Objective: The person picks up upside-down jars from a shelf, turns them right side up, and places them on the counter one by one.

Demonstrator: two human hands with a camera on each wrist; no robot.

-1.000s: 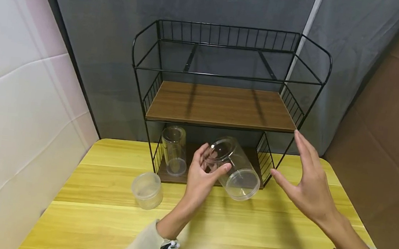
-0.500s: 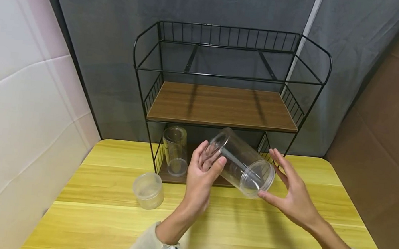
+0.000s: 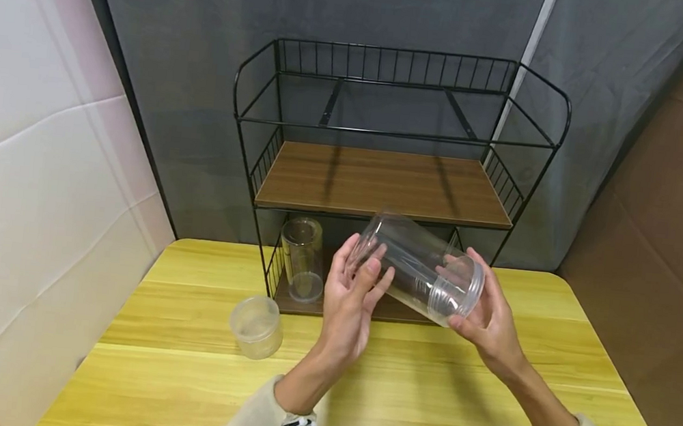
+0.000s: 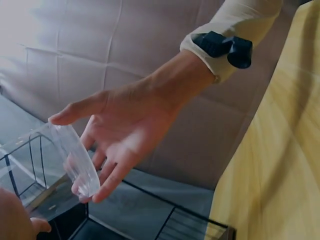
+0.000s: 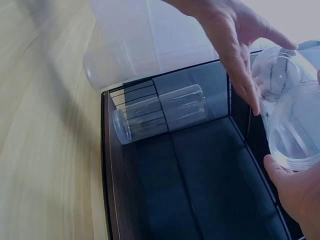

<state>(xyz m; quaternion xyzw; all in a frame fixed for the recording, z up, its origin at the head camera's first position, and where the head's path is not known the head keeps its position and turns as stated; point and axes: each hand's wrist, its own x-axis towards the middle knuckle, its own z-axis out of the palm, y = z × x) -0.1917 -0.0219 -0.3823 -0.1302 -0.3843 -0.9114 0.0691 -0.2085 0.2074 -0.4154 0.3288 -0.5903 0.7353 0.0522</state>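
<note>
A clear plastic jar (image 3: 417, 265) is tilted in the air between both hands, in front of the rack's lower level. My left hand (image 3: 348, 303) holds its base end, thumb on the near side, some fingers seen through the clear wall. At the ridged rim end, my right hand (image 3: 491, 323) grips the jar with thumb below and fingers behind. The left wrist view shows the right hand (image 4: 135, 120) around the rim. A second clear jar (image 3: 301, 260) stands on the rack's bottom board at the left. A short clear tub (image 3: 256, 328) sits on the table left of my left hand.
A black wire rack (image 3: 395, 134) stands at the back of the yellow wooden table (image 3: 423, 392). Its middle level carries a brown board (image 3: 381, 182); the top level is a bare frame. Grey cloth hangs behind, with a white panel left and a brown one right.
My right hand has come in from the right and taken hold of the jar's rim end. The jar has swung more sideways, its rim end moving right and up.
</note>
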